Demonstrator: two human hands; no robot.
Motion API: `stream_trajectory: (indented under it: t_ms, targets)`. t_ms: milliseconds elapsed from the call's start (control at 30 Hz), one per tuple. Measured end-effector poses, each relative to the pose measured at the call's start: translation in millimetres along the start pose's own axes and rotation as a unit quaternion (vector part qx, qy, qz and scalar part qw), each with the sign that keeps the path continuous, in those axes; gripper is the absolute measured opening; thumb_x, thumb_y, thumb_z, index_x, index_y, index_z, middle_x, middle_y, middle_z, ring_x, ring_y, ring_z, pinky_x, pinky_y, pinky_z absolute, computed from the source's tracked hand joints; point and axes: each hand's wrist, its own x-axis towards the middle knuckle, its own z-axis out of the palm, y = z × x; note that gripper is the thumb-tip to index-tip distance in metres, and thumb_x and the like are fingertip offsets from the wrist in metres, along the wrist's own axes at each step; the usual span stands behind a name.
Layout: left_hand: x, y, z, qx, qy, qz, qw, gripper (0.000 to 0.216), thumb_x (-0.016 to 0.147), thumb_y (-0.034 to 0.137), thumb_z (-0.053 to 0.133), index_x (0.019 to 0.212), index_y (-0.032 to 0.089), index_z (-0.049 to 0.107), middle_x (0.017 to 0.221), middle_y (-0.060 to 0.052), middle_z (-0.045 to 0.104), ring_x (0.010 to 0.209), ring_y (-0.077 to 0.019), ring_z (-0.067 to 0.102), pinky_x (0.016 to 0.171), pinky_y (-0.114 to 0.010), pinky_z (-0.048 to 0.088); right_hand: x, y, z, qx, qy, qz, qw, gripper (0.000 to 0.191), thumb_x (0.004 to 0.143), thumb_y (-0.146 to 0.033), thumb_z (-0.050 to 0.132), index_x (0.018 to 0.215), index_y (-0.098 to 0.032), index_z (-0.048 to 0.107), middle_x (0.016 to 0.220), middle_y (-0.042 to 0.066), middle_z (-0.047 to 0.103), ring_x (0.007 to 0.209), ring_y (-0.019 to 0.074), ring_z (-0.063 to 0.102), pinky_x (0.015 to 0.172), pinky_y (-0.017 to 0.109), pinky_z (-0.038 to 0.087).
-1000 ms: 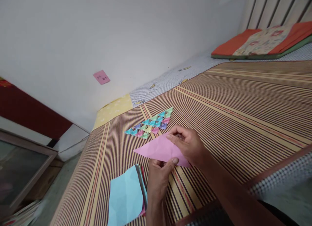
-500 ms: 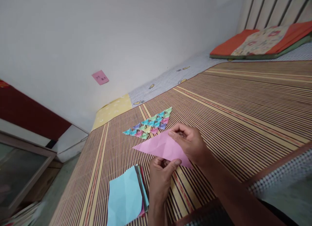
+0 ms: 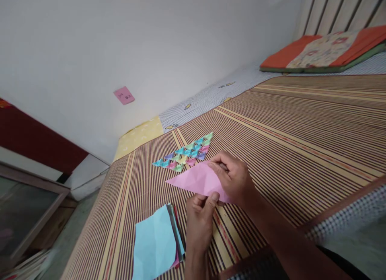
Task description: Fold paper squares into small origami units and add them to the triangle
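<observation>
A creased pink sheet of paper [image 3: 193,179], folded into a triangle with one point to the left, is held above the striped mat. My left hand [image 3: 201,215] pinches its near edge, thumb on top and fingers beneath. At the paper's right end, my right hand [image 3: 232,175] grips it between thumb and curled fingers, covering that corner. Just beyond the paper lie several small folded paper pieces [image 3: 183,153] in green, blue, pink, yellow and purple, arranged in slanting rows. To the left of my left hand rests a stack of coloured paper [image 3: 155,241], light blue on top.
The striped mat [image 3: 286,123] covers the bed, over a checked sheet [image 3: 199,101]. Folded orange and floral bedding [image 3: 322,50] lies at the far right. A pink note [image 3: 124,95] is stuck to the white wall. A framed glass panel [image 3: 27,215] stands at the left.
My right hand's grip now covers the paper's right corner, which stuck out before. My left thumb has shifted slightly up and left, and the paper bends more. The stack and folded pieces stay put.
</observation>
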Motion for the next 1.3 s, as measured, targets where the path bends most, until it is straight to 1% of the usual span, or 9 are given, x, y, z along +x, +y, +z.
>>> stream_trajectory:
  t_ms: [133, 300, 467, 767, 900, 967, 1033, 1167, 1300]
  targets:
    - [1.1, -2.1, -3.3, -0.041, 0.007, -0.003, 0.999, 0.033, 0.079, 0.045, 0.078, 0.065, 0.016, 0.069, 0.057, 0.002, 0.061, 0.055, -0.0121, 0.054, 0.060, -0.024, 0.044, 0.3, 1.6, -1.3, -0.001, -0.006, -0.009, 1.000, 0.017, 0.096, -0.018, 0.054, 0.080, -0.021, 0.058, 0.074, 0.001, 0.061, 0.069, 0.0172, 0.057, 0.065, 0.029, 0.042]
    - [4.8, -1.5, -10.3, -0.106, 0.059, 0.032, 0.992, 0.022, 0.077, 0.033, 0.082, 0.090, 0.017, 0.075, 0.081, -0.002, 0.072, 0.079, -0.0166, 0.066, 0.077, -0.027, 0.050, -1.9, 3.2, 1.7, 0.003, -0.019, -0.004, 1.000, 0.015, 0.095, -0.018, 0.056, 0.081, -0.021, 0.059, 0.074, 0.002, 0.062, 0.071, 0.0181, 0.058, 0.066, 0.029, 0.043]
    - [7.3, -2.4, -14.9, -0.148, 0.079, 0.039, 0.985, 0.021, 0.081, 0.034, 0.079, 0.077, 0.015, 0.070, 0.069, 0.002, 0.065, 0.061, -0.0102, 0.056, 0.061, -0.021, 0.045, -3.5, 2.6, 3.5, 0.009, -0.025, 0.010, 1.000, 0.015, 0.096, -0.018, 0.055, 0.081, -0.020, 0.060, 0.075, 0.002, 0.062, 0.072, 0.0181, 0.058, 0.067, 0.029, 0.043]
    - [14.9, 3.3, -32.0, -0.222, 0.149, 0.089, 0.959, 0.028, 0.077, 0.039, 0.080, 0.071, 0.018, 0.062, 0.067, 0.004, 0.060, 0.061, -0.0094, 0.053, 0.062, -0.020, 0.045, -3.4, 1.3, 1.6, 0.010, -0.039, 0.012, 0.999, 0.014, 0.094, -0.017, 0.056, 0.080, -0.018, 0.062, 0.073, 0.001, 0.062, 0.068, 0.0165, 0.058, 0.064, 0.027, 0.042]
    - [15.0, -1.5, -38.8, -0.198, 0.111, 0.043, 0.973, 0.027, 0.067, 0.033, 0.087, 0.075, 0.015, 0.068, 0.065, 0.002, 0.062, 0.058, -0.0116, 0.056, 0.058, -0.023, 0.046, -3.2, -1.1, 2.5, 0.034, -0.046, 0.019, 0.998, 0.014, 0.094, -0.017, 0.057, 0.081, -0.018, 0.063, 0.073, 0.001, 0.063, 0.069, 0.0159, 0.059, 0.064, 0.026, 0.043]
    - [12.7, -4.1, -31.6, -0.182, 0.094, 0.021, 0.979, 0.026, 0.061, 0.023, 0.090, 0.077, 0.013, 0.071, 0.063, 0.001, 0.064, 0.059, -0.0130, 0.059, 0.060, -0.024, 0.048, -3.9, -2.3, 4.4, 0.041, -0.053, 0.026, 0.997, 0.015, 0.094, -0.018, 0.057, 0.080, -0.018, 0.063, 0.073, 0.001, 0.063, 0.068, 0.0158, 0.059, 0.064, 0.026, 0.043]
    - [10.8, -5.1, -20.1, -0.186, 0.082, 0.008, 0.979, 0.025, 0.068, 0.025, 0.087, 0.084, 0.013, 0.074, 0.073, -0.003, 0.071, 0.064, -0.0150, 0.064, 0.064, -0.026, 0.050, -5.0, -2.9, 6.9, 0.049, -0.061, 0.027, 0.997, 0.015, 0.093, -0.017, 0.057, 0.080, -0.018, 0.063, 0.073, 0.001, 0.063, 0.068, 0.0157, 0.060, 0.064, 0.026, 0.043]
    - [12.1, -2.2, -8.1, -0.274, 0.135, 0.014, 0.952, 0.027, 0.071, 0.031, 0.085, 0.087, 0.012, 0.075, 0.083, -0.008, 0.075, 0.075, -0.0186, 0.070, 0.065, -0.026, 0.053, -6.5, -2.1, 9.6, 0.051, -0.062, 0.016, 0.997, 0.014, 0.094, -0.017, 0.057, 0.081, -0.018, 0.063, 0.075, 0.001, 0.064, 0.070, 0.0156, 0.060, 0.065, 0.026, 0.043]
    - [17.0, 2.2, -22.4, -0.322, 0.209, 0.060, 0.922, 0.026, 0.064, 0.028, 0.091, 0.074, 0.015, 0.071, 0.063, 0.005, 0.064, 0.053, -0.0060, 0.055, 0.052, -0.016, 0.044, -6.0, -0.9, 8.6, 0.037, -0.046, 0.014, 0.998, 0.016, 0.095, -0.019, 0.056, 0.080, -0.018, 0.062, 0.072, 0.000, 0.061, 0.068, 0.0155, 0.058, 0.065, 0.026, 0.042]
